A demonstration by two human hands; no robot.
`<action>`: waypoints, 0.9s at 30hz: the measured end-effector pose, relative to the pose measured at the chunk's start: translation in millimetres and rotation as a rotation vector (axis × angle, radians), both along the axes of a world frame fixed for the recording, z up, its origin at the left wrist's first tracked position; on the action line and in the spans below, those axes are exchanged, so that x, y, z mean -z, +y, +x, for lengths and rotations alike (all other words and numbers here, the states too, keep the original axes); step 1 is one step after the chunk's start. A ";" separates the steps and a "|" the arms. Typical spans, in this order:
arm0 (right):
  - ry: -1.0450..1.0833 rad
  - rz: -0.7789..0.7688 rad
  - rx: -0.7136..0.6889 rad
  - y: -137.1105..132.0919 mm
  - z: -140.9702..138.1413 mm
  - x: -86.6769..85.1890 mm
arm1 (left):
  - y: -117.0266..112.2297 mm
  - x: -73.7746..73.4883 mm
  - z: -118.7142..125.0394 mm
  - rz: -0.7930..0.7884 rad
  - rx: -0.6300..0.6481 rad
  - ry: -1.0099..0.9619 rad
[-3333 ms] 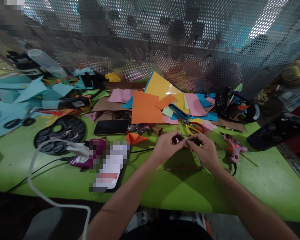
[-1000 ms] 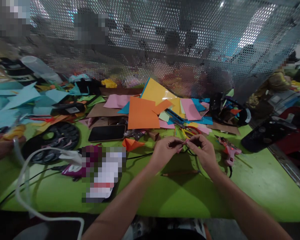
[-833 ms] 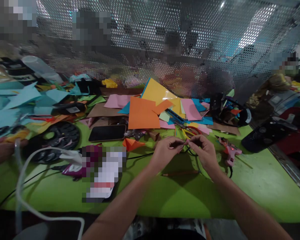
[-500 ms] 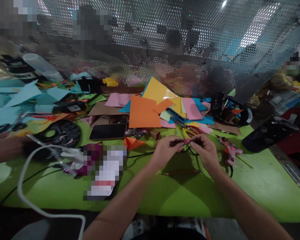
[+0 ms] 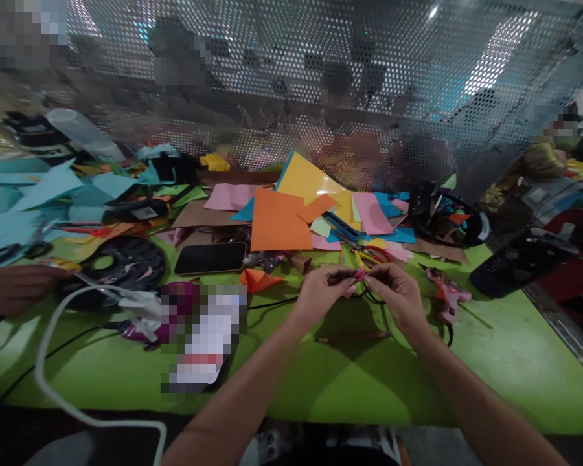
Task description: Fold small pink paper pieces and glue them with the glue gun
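Observation:
A small folded piece of pink paper point(image 5: 359, 276) is pinched between the fingertips of both my hands, above the green table. My left hand point(image 5: 323, 292) grips its left side with thumb and forefinger. From the right, my right hand point(image 5: 397, 289) holds the other side the same way. The finer folds are too small to make out. Just behind the hands lie yellow-handled scissors point(image 5: 366, 257). A pencil-like stick point(image 5: 352, 337) rests on the table below them. To the right is a pink glue gun point(image 5: 447, 301) with a small red light.
Coloured paper sheets point(image 5: 282, 220) pile up along the perforated metal screen point(image 5: 272, 97). On the left are a dark phone point(image 5: 210, 257), a blurred-out phone point(image 5: 206, 343), a white cable point(image 5: 41, 362) and a co-worker's hand point(image 5: 24, 288). A dark tumbler point(image 5: 505, 262) lies tilted at right.
My hands stay in nearly the same place, and the pink paper shows more folds between my fingers. The co-worker's hand at the left has drawn back leftward.

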State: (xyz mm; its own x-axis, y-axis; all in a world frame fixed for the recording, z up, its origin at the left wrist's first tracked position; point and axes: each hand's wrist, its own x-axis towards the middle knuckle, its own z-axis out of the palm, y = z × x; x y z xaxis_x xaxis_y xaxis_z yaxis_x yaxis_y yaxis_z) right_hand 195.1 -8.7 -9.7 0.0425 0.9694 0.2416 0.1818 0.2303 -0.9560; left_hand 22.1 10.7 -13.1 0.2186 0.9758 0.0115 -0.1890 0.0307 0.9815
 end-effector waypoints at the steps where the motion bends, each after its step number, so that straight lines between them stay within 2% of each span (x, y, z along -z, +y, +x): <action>1: -0.002 0.004 0.003 0.2 -0.1 -0.1 | -0.1 0.5 0.1 0.001 0.003 -0.002; 9: 0.002 0.002 0.008 -0.4 -0.4 0.0 | 1.3 3.1 0.8 0.012 -0.015 0.005; 19: -0.006 0.017 0.014 -1.6 -1.4 -2.9 | -0.6 -5.7 1.3 -0.025 -0.034 -0.012; 27: -0.025 -0.006 0.014 -0.7 -1.5 -1.3 | 0.3 -0.7 1.7 0.001 -0.025 -0.023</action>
State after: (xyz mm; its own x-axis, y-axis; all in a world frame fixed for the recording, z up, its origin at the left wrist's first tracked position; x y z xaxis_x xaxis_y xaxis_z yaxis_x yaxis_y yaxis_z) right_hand 193.6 -9.4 -8.4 0.0502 0.9703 0.2368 0.2089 0.2216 -0.9525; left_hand 23.8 11.0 -12.5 0.1934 0.9810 0.0178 -0.2126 0.0242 0.9768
